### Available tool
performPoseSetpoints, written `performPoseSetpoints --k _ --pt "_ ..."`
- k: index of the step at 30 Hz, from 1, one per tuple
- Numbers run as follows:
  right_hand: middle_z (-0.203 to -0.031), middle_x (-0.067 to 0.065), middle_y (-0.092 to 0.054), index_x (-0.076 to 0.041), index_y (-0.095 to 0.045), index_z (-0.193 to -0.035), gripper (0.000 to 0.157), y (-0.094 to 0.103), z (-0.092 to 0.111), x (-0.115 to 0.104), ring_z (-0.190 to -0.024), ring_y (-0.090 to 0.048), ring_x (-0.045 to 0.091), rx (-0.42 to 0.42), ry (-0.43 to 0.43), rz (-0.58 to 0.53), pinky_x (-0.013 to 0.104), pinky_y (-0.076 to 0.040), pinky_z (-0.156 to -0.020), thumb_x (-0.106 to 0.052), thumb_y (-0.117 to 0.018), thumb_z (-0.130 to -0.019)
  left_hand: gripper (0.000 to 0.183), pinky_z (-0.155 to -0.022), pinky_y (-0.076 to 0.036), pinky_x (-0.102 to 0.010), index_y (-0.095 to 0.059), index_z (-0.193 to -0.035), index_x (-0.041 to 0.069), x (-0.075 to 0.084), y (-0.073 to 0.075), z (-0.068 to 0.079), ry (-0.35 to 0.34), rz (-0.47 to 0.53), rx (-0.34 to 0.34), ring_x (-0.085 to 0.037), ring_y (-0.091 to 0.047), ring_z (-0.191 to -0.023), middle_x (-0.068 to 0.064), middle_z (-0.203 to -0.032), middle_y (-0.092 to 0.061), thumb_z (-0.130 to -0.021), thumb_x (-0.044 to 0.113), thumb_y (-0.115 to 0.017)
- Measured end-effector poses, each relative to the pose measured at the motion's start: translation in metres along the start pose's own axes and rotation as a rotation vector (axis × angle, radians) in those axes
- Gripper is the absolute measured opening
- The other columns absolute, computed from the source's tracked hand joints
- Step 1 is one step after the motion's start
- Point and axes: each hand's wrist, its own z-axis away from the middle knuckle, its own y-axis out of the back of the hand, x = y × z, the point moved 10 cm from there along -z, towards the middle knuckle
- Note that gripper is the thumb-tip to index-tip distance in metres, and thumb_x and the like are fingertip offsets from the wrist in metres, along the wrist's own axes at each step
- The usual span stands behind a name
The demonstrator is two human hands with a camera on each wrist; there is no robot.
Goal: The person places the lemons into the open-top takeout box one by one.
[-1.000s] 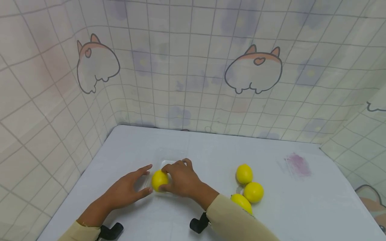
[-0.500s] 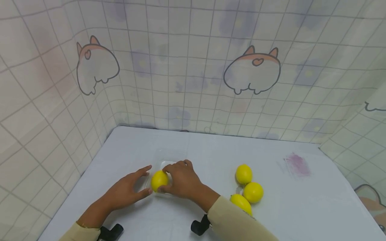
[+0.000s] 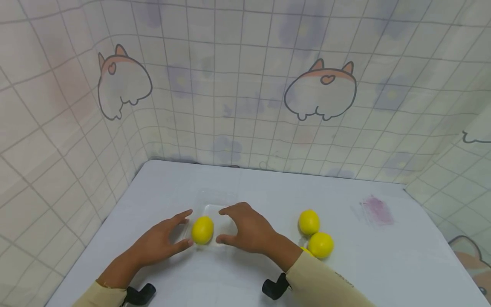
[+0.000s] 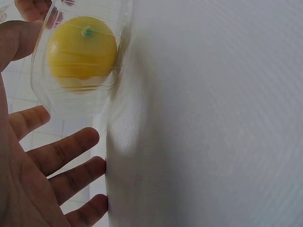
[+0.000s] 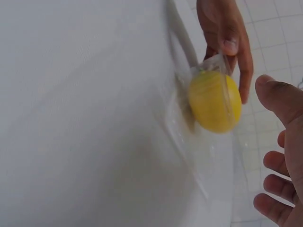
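Note:
A yellow lemon (image 3: 202, 230) lies in the left part of a clear plastic box (image 3: 222, 230) on the white table. Through the box wall its green stem end shows in the left wrist view. My left hand (image 3: 159, 243) is at the box's left side, thumb at the rim and fingers spread, relaxed. To the right of the lemon, apart from it, my right hand (image 3: 249, 228) is over the box's right side with thumb and fingers parted and nothing between them.
Two lemons (image 3: 308, 221) (image 3: 321, 245) lie to the right, beside a third lemon (image 3: 304, 250) mostly hidden by my right sleeve. A pinkish stain (image 3: 377, 210) marks the table (image 3: 276, 192) farther right. Patterned curtains (image 3: 245, 85) enclose the back and sides.
My right hand has let go of the lemon and moved right, its fingers spreading apart. The lemon stays in the box, and my left hand has hardly moved.

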Motion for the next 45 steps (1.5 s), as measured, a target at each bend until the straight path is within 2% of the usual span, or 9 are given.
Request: performPoseSetpoints --k 6,11,23,31,38,45 --pt "-0.148 -0.002 -0.053 -0.024 -0.056 -0.147 0.07 0.015 0.018 0.015 -0.137 -0.047 0.019 -0.026 0.01 -0.022 0.043 -0.047 -0.108 -0.055 -0.077 -0.088 0.088 -0.107 -0.038 -0.067 -0.036 -0.16 0.027 -0.001 -0.001 -0.001 -0.006 -0.001 -0.006 -0.038 -0.05 -0.136 -0.008 -0.143 -0.06 -0.089 0.07 -0.065" --pt "-0.147 -0.002 -0.053 -0.024 -0.056 -0.146 0.068 0.024 0.033 0.034 -0.136 -0.047 0.019 -0.02 -0.018 -0.002 0.043 -0.048 -0.107 -0.055 -0.077 -0.088 0.089 -0.108 -0.038 -0.067 -0.037 -0.16 0.026 -0.002 -0.001 0.0 0.002 0.013 -0.009 -0.04 -0.048 -0.138 -0.009 -0.145 -0.058 -0.088 0.069 -0.066" --pt "-0.144 -0.004 -0.056 -0.023 -0.06 -0.141 0.064 0.055 0.076 0.081 -0.136 -0.048 0.021 0.087 -0.12 0.0 0.045 -0.046 -0.109 -0.049 -0.082 -0.086 0.087 -0.108 -0.038 -0.067 -0.036 -0.16 0.028 0.0 0.001 0.0 0.002 0.009 -0.014 -0.04 -0.048 -0.137 -0.008 -0.145 -0.058 -0.089 0.069 -0.066" --pt "-0.142 -0.003 -0.056 -0.025 -0.061 -0.14 0.061 0.061 0.104 0.107 -0.135 -0.049 0.023 0.083 -0.154 -0.018 0.049 -0.045 -0.109 -0.049 -0.08 -0.087 0.086 -0.108 -0.037 -0.068 -0.036 -0.16 0.028 0.001 0.001 0.0 0.001 0.011 -0.014 -0.04 -0.048 -0.138 -0.008 -0.145 -0.059 -0.089 0.067 -0.067" --pt "-0.139 -0.002 -0.059 -0.018 -0.063 -0.138 0.059 0.067 0.124 0.121 -0.134 -0.05 0.026 0.124 -0.152 -0.015 0.051 -0.045 -0.108 -0.043 -0.081 -0.088 0.085 -0.108 -0.038 -0.068 -0.037 -0.16 0.025 0.004 0.002 0.001 -0.001 0.025 -0.014 -0.04 -0.049 -0.136 -0.009 -0.143 -0.06 -0.09 0.062 -0.069" --pt "-0.139 0.009 -0.059 -0.015 -0.063 -0.138 0.061 0.071 0.142 0.144 -0.13 -0.052 0.034 0.126 -0.261 0.023 0.058 -0.045 -0.106 -0.041 -0.083 -0.086 0.086 -0.107 -0.037 -0.069 -0.035 -0.16 0.028 0.001 0.001 0.001 0.003 0.039 -0.016 -0.04 -0.048 -0.137 -0.009 -0.144 -0.059 -0.09 0.065 -0.068"
